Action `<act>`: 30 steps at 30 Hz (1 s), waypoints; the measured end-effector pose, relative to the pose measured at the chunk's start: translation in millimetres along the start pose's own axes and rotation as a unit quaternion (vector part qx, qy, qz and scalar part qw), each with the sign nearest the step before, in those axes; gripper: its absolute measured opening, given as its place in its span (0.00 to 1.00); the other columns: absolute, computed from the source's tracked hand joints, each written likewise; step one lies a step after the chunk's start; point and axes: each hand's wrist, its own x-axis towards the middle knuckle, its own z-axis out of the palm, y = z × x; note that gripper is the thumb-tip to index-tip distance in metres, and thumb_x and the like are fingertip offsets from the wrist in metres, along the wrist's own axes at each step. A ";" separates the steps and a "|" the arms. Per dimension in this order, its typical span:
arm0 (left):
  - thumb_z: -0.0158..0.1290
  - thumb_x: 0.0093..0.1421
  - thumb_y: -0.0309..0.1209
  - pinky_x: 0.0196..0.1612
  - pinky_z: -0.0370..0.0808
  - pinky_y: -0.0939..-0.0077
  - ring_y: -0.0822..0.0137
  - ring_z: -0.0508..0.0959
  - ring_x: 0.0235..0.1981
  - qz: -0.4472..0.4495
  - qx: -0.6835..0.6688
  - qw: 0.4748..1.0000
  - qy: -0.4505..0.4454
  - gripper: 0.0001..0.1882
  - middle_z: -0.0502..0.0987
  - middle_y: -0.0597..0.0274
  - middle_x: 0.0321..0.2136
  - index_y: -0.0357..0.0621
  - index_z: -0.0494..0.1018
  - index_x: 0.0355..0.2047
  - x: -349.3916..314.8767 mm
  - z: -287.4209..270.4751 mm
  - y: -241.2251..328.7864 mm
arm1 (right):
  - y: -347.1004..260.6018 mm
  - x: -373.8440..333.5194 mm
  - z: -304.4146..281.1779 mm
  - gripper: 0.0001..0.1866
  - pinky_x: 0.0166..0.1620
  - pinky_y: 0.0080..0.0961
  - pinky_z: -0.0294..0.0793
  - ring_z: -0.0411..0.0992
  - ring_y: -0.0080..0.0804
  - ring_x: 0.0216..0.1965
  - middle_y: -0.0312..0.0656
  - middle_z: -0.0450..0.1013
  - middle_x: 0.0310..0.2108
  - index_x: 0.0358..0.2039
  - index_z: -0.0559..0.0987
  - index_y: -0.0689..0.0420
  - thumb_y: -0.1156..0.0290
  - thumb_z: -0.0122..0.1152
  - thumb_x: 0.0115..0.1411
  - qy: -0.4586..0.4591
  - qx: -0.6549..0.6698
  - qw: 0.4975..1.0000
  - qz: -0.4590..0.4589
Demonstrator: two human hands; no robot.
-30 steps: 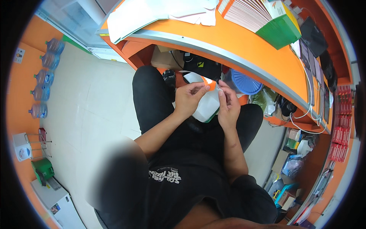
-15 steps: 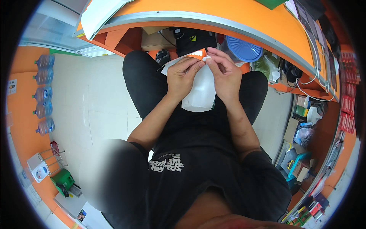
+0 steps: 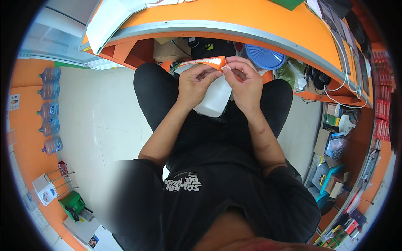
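I sit with both hands raised over my lap, under the edge of an orange counter (image 3: 234, 19). My left hand (image 3: 196, 83) and my right hand (image 3: 246, 81) both grip a white plastic pouch (image 3: 214, 98) with an orange strip (image 3: 205, 62) along its top. The fingers of both hands pinch the top edge where the strip ends, thumbs close together. The pouch hangs down between my wrists over my black trousers.
A blue round basket (image 3: 264, 56) and a cardboard box (image 3: 169, 50) sit under the counter. Several water bottles (image 3: 49, 111) line the orange wall on the left. White papers (image 3: 106, 21) lie on the counter. Boxes and bags (image 3: 333, 142) crowd the floor on the right.
The view has tilted down toward my lap and the counter top has slid out of sight. My hands have stayed on the pouch's top edge, fingers drawn closer together.
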 end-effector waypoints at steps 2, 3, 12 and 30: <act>0.63 0.61 0.23 0.42 0.79 0.80 0.74 0.83 0.35 0.005 0.032 0.999 0.002 0.09 0.84 0.61 0.33 0.34 0.81 0.41 1.4 -0.6 2.6 | -0.1 1.2 1.1 0.06 0.52 0.22 0.78 0.76 0.24 0.47 0.42 0.75 0.49 0.39 0.81 0.67 0.79 0.66 0.61 0.003 -0.019 1.000 -0.015; 0.63 0.61 0.22 0.41 0.79 0.80 0.74 0.83 0.35 0.007 0.048 0.999 0.002 0.09 0.84 0.60 0.32 0.34 0.81 0.41 1.2 -1.1 4.1 | -0.6 0.6 0.9 0.07 0.50 0.23 0.79 0.76 0.25 0.46 0.42 0.75 0.48 0.38 0.82 0.66 0.78 0.67 0.61 -0.002 -0.029 0.999 -0.020; 0.64 0.60 0.23 0.41 0.77 0.81 0.75 0.81 0.37 -0.006 -0.006 1.000 -0.006 0.11 0.83 0.60 0.38 0.33 0.81 0.42 -0.3 -14.5 -7.7 | -0.5 -5.7 -5.9 0.12 0.53 0.24 0.76 0.75 0.29 0.51 0.42 0.75 0.50 0.45 0.84 0.63 0.76 0.68 0.61 -0.098 -0.051 0.992 -0.055; 0.57 0.67 0.27 0.46 0.78 0.76 0.69 0.81 0.41 0.051 0.029 0.998 0.026 0.12 0.79 0.55 0.42 0.34 0.79 0.49 -5.9 4.1 -8.3 | 25.8 -1.7 7.8 0.11 0.52 0.27 0.79 0.77 0.31 0.50 0.48 0.76 0.52 0.45 0.82 0.67 0.80 0.66 0.61 -0.010 0.039 0.998 -0.042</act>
